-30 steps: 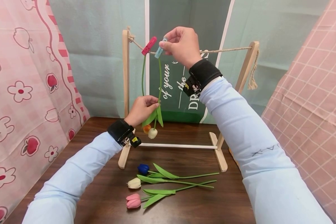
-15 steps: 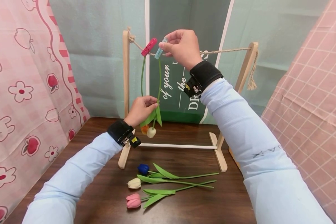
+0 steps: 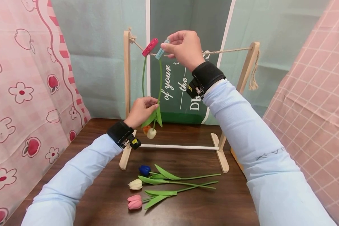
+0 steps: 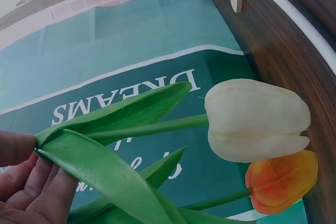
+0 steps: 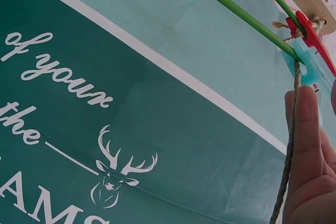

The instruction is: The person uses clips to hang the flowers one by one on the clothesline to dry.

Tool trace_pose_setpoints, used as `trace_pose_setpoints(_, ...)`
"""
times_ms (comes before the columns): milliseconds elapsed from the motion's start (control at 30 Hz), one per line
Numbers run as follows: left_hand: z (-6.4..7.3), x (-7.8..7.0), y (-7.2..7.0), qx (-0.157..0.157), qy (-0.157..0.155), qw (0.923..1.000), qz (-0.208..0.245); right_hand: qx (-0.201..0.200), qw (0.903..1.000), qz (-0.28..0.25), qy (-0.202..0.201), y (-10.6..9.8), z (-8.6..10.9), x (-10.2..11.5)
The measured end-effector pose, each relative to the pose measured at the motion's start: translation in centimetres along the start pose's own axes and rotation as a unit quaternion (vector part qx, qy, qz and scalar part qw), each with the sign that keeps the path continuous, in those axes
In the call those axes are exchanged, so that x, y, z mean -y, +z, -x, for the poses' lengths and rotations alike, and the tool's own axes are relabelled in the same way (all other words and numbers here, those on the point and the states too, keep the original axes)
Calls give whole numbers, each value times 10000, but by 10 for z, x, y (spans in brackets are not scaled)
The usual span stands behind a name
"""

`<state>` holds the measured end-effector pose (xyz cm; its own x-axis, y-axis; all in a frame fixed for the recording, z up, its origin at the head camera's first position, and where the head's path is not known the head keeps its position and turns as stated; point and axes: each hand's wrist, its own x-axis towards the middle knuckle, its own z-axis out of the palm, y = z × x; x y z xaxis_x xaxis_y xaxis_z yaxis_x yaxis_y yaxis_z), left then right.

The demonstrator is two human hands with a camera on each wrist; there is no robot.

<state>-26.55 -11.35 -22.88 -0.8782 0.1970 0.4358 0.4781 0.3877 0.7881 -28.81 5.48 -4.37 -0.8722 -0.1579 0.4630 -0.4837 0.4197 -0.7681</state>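
A white tulip (image 3: 151, 133) hangs head down from the rope (image 3: 228, 50), its stem end at a light blue clothespin (image 3: 159, 54). My right hand (image 3: 186, 47) pinches that clothespin between thumb and fingers; in the right wrist view its tip meets the stem and the rope. Lower down, my left hand (image 3: 142, 110) pinches the white tulip's stem where the leaves begin. Close beside it on the left, an orange tulip (image 4: 283, 182) hangs from a red clothespin (image 3: 150, 47), partly hidden behind the white flower and the leaves.
The rope spans a wooden frame with a left post (image 3: 127, 75), a right post (image 3: 247, 67) and a white lower bar (image 3: 178, 146). On the table in front lie a blue tulip (image 3: 144, 170), a cream tulip (image 3: 135, 185) and a pink tulip (image 3: 134, 202). Curtains stand around.
The white tulip's head has shifted slightly left and up with the left hand's hold. The right hand has dropped slightly, still pinching the blue clothespin.
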Motion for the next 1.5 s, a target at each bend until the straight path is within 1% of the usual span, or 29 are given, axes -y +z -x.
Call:
trace_pose_setpoints(200, 1, 1, -2, -10, 3, 10000, -85, -49, 9999, 51, 81, -1, -1, 0)
trace_pose_setpoints(400, 3, -1, -6, -177, -18, 9997, -193, -207, 9997, 88, 86, -4, -1, 0)
trace_pose_setpoints(533, 3, 0, -8, -308, -30, 9993, -209, -331, 9994, 17, 42, -7, 0, 0)
trace_pose_setpoints(667, 3, 1, -10, -369, -23, 9991, -223, -372, 9993, -76, 16, -9, 0, 1)
trace_pose_setpoints(933, 5, -3, -15, -361, -34, 9992, -140, -456, 9989, -91, -32, -15, 1, -2)
trace_pose_setpoints(1067, 6, -3, -15, -342, -54, 9993, -134, -464, 9986, -245, -65, -19, 4, -5)
trace_pose_setpoints(1267, 9, -2, -16, -243, -4, 9993, -268, -407, 9987, -305, -52, -24, 12, -10)
trace_pose_setpoints(1400, 12, -2, -16, -228, 24, 9991, -345, -336, 9989, -322, -39, -24, 18, -14)
trace_pose_setpoints(1500, 14, -1, -16, -208, 49, 9989, -425, -290, 9990, -317, -101, -23, 23, -17)
